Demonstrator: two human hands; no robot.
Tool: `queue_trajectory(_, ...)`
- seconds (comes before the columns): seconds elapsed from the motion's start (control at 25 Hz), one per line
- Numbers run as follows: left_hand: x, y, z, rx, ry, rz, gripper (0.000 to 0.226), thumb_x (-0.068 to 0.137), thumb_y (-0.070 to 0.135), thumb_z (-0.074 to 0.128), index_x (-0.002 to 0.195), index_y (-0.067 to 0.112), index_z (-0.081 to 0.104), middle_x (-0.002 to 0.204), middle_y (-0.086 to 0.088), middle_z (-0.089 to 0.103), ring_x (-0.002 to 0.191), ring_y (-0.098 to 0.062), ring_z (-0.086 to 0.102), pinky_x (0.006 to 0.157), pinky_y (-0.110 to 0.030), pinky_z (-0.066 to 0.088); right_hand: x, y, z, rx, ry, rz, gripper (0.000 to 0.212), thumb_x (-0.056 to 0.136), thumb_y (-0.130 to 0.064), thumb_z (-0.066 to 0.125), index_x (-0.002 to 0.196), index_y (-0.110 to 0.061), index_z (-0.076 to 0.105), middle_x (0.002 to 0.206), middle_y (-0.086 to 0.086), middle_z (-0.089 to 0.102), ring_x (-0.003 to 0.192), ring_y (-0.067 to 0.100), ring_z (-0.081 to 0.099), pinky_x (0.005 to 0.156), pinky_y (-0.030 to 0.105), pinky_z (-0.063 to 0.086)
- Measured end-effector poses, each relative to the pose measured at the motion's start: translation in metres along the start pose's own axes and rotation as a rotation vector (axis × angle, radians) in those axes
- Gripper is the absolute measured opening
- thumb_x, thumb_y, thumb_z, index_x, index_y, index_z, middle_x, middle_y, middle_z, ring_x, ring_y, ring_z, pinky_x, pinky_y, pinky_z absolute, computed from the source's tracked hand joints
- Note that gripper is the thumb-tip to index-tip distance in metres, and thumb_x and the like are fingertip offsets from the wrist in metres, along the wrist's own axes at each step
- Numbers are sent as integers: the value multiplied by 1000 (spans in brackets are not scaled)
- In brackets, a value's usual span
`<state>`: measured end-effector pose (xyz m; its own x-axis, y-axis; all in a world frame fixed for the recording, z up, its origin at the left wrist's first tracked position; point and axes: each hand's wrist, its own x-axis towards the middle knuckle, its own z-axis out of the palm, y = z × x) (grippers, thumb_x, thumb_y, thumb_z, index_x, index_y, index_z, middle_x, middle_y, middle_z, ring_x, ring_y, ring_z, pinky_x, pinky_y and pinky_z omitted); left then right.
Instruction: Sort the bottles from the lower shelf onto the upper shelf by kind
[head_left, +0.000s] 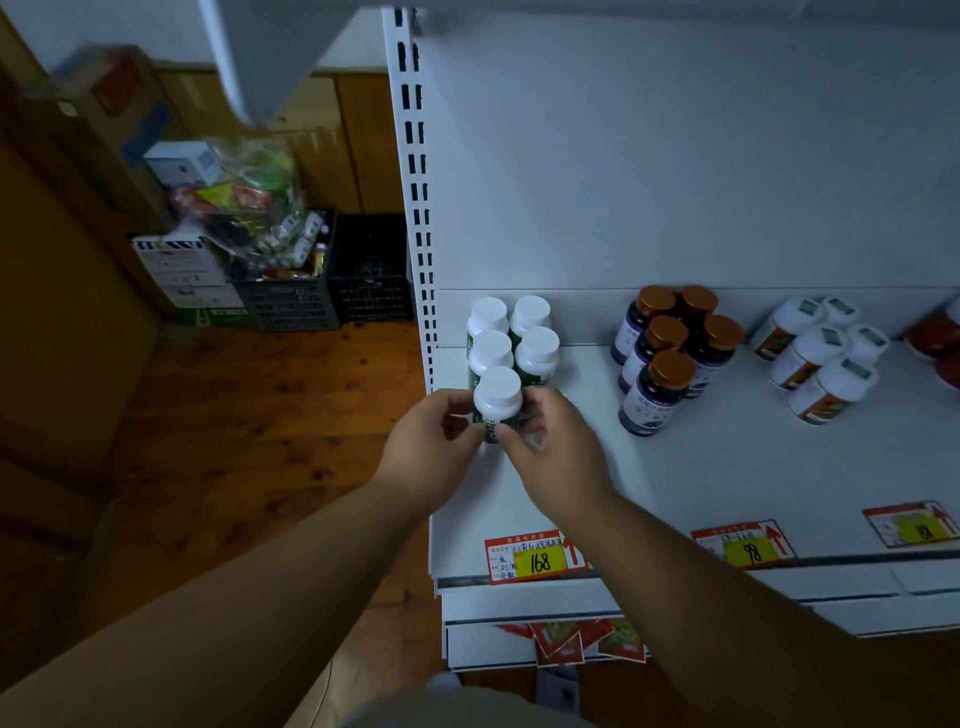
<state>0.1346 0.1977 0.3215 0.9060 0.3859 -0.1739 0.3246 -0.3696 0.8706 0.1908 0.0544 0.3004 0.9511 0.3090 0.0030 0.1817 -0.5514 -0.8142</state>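
Hands: left grip (434, 441) and right grip (550, 441) pinch white-capped bottle (497, 402); tags (537, 561) read 168, 98.

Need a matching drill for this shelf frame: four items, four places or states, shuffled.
Items:
1. white-capped green-label bottle
2. copper-capped purple bottles
3. yellow price tag reading 168
4. black plastic crate

Places or states:
A. on the wooden floor left of the shelf
B. held by both hands
C. on the shelf's front edge
D. grouped mid-shelf

Pairs: 1-B, 2-D, 3-C, 4-A
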Motion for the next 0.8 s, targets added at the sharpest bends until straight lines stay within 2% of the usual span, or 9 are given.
queue_trajectory(0.16, 5, -1, -2, 6, 28, 8, 28, 85, 32, 73, 111, 33, 61, 99, 18, 67, 89, 0, 63, 80, -27, 56, 8, -6, 5, -39, 4, -33, 35, 85, -37, 75, 113, -27, 57, 110, -9, 66, 97, 11, 63, 86, 37, 56)
queue_trajectory(0.28, 9, -1, -3, 27, 7, 16, 30, 83, 35, 76, 108, 33, 60, 99, 17, 67, 86, -1, 63, 76, -24, 55, 9, -4, 5, -35, -12, -29, 35, 85, -38, 74, 112, -27, 56, 109, -8, 65, 96, 10, 63, 85, 35, 56)
queue_trajectory(0.36, 10, -2, -5, 24, -8, 14, 36, 81, 35, 77, 112, 31, 59, 102, 15, 66, 87, -2, 64, 74, -22, 54, 7, -3, 4, -24, -1, -51, 34, 87, -40, 71, 114, -26, 56, 110, -8, 64, 97, 10, 62, 85, 34, 54)
queue_trajectory(0.48, 10, -5, -5, 16, -51, 10, 60, 77, 31, 81, 129, 29, 51, 115, 11, 63, 96, -6, 61, 76, -21, 52, 7, -2, -3, 16, 204, -60, 29, 97, -37, 56, 120, -18, 55, 113, -3, 59, 101, 14, 59, 84, 34, 52)
queue_trajectory(0.56, 12, -5, -4, 64, -64, 37, 76, 75, 30, 83, 140, 28, 44, 123, 10, 59, 100, -8, 60, 81, -23, 53, 17, 2, -10, -17, 278, -5, 29, 98, -30, 54, 123, -16, 53, 117, 0, 57, 100, 17, 59, 84, 35, 52)
queue_trajectory(0.68, 17, -2, -2, 127, -87, 114, 83, 73, 30, 84, 144, 33, 39, 126, 9, 58, 101, -11, 59, 89, -31, 54, 35, 8, -12, -123, 205, 19, 40, 92, -27, 66, 128, -16, 52, 121, 2, 57, 102, 21, 60, 86, 39, 52)
queue_trajectory(0.8, 20, 0, 1, 183, -76, 163, 74, 77, 27, 81, 140, 35, 44, 120, 6, 61, 96, -11, 60, 83, -26, 50, 46, 9, -11, -168, 183, 28, 39, 89, -25, 69, 124, -17, 54, 117, 3, 60, 101, 24, 61, 84, 38, 51)
